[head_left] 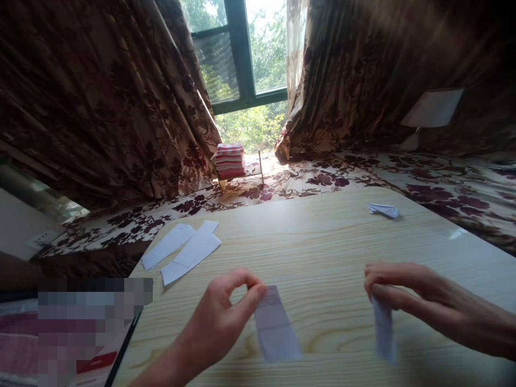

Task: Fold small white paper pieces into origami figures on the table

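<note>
Clamping the top corner of a wide strip (279,332) of paper, the left hand (228,309) occupies the lower centre of the frame, its forearm cut off by the bottom edge. The right hand (423,301), lower right, is clamped on a narrow strip (386,336); the covered upper end and blurred lower end are hard to make out. Loose strips (193,259) overlap on the bench (302,242) at centre left, partly concealing one another. A pixelated block (95,322) hides the lower-left area.
</note>
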The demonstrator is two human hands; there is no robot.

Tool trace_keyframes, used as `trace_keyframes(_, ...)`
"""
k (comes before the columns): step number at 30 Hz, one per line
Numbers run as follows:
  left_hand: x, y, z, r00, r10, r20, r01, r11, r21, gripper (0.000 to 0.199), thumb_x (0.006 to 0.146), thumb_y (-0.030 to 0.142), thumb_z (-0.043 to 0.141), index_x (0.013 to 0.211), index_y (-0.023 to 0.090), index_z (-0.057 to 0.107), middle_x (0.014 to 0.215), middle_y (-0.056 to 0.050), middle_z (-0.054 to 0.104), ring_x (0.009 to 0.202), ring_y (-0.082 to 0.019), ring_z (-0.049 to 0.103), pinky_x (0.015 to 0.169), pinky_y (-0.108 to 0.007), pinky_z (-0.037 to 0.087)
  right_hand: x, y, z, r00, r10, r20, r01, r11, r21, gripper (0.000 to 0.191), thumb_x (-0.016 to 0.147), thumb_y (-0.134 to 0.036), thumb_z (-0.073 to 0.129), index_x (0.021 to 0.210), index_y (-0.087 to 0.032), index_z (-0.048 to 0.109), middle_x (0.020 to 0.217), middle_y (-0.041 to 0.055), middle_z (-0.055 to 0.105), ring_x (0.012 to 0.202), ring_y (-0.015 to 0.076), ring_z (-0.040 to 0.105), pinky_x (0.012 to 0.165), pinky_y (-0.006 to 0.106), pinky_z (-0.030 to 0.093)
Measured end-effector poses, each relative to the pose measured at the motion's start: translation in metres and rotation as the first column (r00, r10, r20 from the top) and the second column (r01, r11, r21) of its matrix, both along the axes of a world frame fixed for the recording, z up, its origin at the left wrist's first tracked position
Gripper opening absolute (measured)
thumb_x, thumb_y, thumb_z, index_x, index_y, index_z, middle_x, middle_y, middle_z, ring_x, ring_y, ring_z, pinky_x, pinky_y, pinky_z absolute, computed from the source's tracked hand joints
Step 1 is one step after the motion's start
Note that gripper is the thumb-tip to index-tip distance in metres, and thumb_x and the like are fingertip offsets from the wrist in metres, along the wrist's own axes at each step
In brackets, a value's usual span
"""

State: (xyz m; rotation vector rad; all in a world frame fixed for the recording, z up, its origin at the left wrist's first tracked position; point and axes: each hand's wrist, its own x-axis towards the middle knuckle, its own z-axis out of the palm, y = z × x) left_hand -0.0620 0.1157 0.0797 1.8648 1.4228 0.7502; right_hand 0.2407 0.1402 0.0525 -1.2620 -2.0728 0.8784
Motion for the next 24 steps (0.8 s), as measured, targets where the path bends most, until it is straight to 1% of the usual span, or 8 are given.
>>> trace_keyframes(3, 0.011, 0.017, -0.005, 0.999, 0.02, 0.027, -0.02, 1.0, -0.007, 0.022, 0.085, 0.028, 0.054, 0.069, 0.015, 0.062, 0.069, 0.0, 0.062, 0.07, -0.014, 0.056, 0.068, -0.023, 0.042, -0.016, 0.008, 0.004, 0.976, 0.207, 0.071, -0.206, 0.978, -0.027, 0.036, 0.092, -0.042, 0.043, 0.064, -0.021, 0.054, 0.065, 0.0028, 0.056, 0.062, 0.0171, 0.053, 0.059, 0.029, 0.045)
trace_keyframes(6, 0.026, 0.026, -0.006, 0.998, 0.004, 0.062, -0.004, 1.0, 0.001, 0.021, 0.083, 0.026, 0.056, 0.068, 0.015, 0.064, 0.069, 0.0, 0.064, 0.069, -0.014, 0.057, 0.068, -0.023, 0.042, -0.038, 0.014, 0.009, 0.968, 0.248, 0.042, -0.247, 0.969, -0.023, 0.033, 0.093, -0.038, 0.041, 0.069, -0.02, 0.058, 0.068, 0.0029, 0.058, 0.064, 0.0163, 0.052, 0.059, 0.028, 0.043)
trace_keyframes(12, 0.033, 0.023, -0.004, 0.992, -0.034, 0.12, 0.043, 0.996, -0.072, 0.023, 0.082, 0.027, 0.056, 0.065, 0.014, 0.065, 0.066, -0.001, 0.064, 0.067, -0.014, 0.055, 0.066, -0.023, 0.041, -0.058, 0.017, 0.01, 0.965, 0.252, -0.067, -0.255, 0.966, -0.046, 0.023, 0.088, -0.031, 0.051, 0.073, -0.018, 0.064, 0.065, 0.0006, 0.058, 0.061, 0.0133, 0.049, 0.057, 0.026, 0.042)
trace_keyframes(16, 0.03, 0.025, -0.008, 0.976, 0.021, 0.218, 0.016, 0.986, -0.168, 0.025, 0.079, 0.03, 0.057, 0.065, 0.012, 0.066, 0.06, 0.0, 0.058, 0.061, -0.013, 0.05, 0.057, -0.023, 0.037, -0.069, 0.015, 0.01, 0.963, 0.225, -0.147, -0.238, 0.968, -0.081, 0.021, 0.086, -0.032, 0.054, 0.073, -0.018, 0.063, 0.064, -0.0009, 0.056, 0.062, 0.0129, 0.05, 0.058, 0.025, 0.042)
trace_keyframes(18, 0.026, 0.025, -0.01, 0.956, 0.064, 0.288, -0.006, 0.98, -0.198, 0.027, 0.078, 0.034, 0.059, 0.063, 0.012, 0.065, 0.056, 0.001, 0.054, 0.056, -0.011, 0.044, 0.052, -0.022, 0.033, -0.077, 0.016, 0.008, 0.965, 0.181, -0.191, -0.2, 0.976, -0.086, 0.017, 0.085, -0.034, 0.056, 0.081, -0.019, 0.064, 0.068, -0.0006, 0.057, 0.065, 0.014, 0.052, 0.06, 0.025, 0.044)
trace_keyframes(20, 0.021, 0.024, -0.01, 0.929, 0.079, 0.362, -0.005, 0.979, -0.202, 0.029, 0.077, 0.036, 0.06, 0.062, 0.012, 0.065, 0.053, 0.002, 0.05, 0.053, -0.01, 0.04, 0.051, -0.022, 0.031, -0.087, 0.019, 0.005, 0.965, 0.148, -0.214, -0.168, 0.983, -0.079, 0.021, 0.082, -0.035, 0.059, 0.096, -0.02, 0.063, 0.069, -0.0012, 0.057, 0.065, 0.0145, 0.052, 0.06, 0.026, 0.044)
trace_keyframes(21, 0.018, 0.023, -0.009, 0.917, 0.085, 0.389, -0.01, 0.981, -0.192, 0.029, 0.077, 0.037, 0.06, 0.062, 0.012, 0.065, 0.053, 0.002, 0.049, 0.053, -0.01, 0.04, 0.051, -0.022, 0.031, -0.093, 0.021, 0.005, 0.966, 0.155, -0.205, -0.176, 0.98, -0.088, 0.022, 0.081, -0.036, 0.06, 0.095, -0.02, 0.063, 0.068, -0.0014, 0.056, 0.064, 0.0144, 0.051, 0.059, 0.026, 0.043)
trace_keyframes(24, 0.003, 0.013, -0.005, 0.882, 0.139, 0.45, -0.062, 0.981, -0.183, 0.031, 0.075, 0.039, 0.061, 0.062, 0.011, 0.066, 0.054, 0.002, 0.05, 0.053, -0.009, 0.04, 0.051, -0.022, 0.031, -0.118, 0.027, 0.008, 0.958, 0.221, -0.185, -0.244, 0.964, -0.107, 0.028, 0.083, -0.043, 0.057, 0.075, -0.017, 0.062, 0.064, -0.0009, 0.052, 0.061, 0.013, 0.046, 0.054, 0.025, 0.038)
